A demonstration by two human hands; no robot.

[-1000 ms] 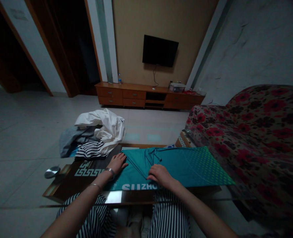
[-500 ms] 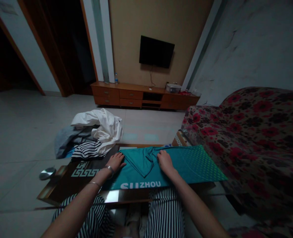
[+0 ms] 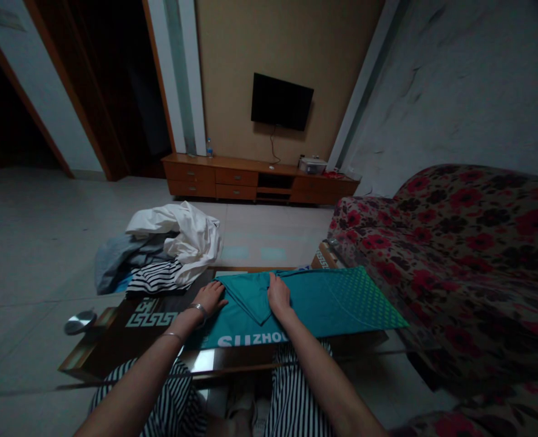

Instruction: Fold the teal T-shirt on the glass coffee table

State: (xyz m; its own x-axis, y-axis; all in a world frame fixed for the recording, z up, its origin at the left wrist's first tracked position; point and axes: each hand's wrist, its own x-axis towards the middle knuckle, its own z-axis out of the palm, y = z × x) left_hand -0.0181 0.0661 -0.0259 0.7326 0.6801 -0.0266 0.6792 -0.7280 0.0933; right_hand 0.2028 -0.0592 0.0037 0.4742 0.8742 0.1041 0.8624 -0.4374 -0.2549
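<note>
A teal shirt (image 3: pixel 323 303) with white "SUZHOU" lettering and a green patterned end lies folded lengthwise across the low table. A triangular flap of it, likely a sleeve, points toward me in the middle. My left hand (image 3: pixel 209 297), wearing a ring-like bracelet at the wrist, rests with fingers spread on the shirt's left end. At the flap's right side, my right hand (image 3: pixel 279 297) has its fingers curled on the cloth; its fingertips are partly hidden. The fabric under both palms is out of sight.
To the left, a heap of clothes holds a white garment (image 3: pixel 196 237), a grey garment (image 3: pixel 114 261) and a striped garment (image 3: pixel 155 278). The dark glass-topped table (image 3: pixel 100 340) has a metallic round object (image 3: pixel 80 321) by its left end. A floral sofa (image 3: pixel 401 267) stands right.
My right hand has moved left across the shirt, onto the bunched cloth at the flap's edge. My left hand stays in place on the shirt. The view has shifted slightly.
</note>
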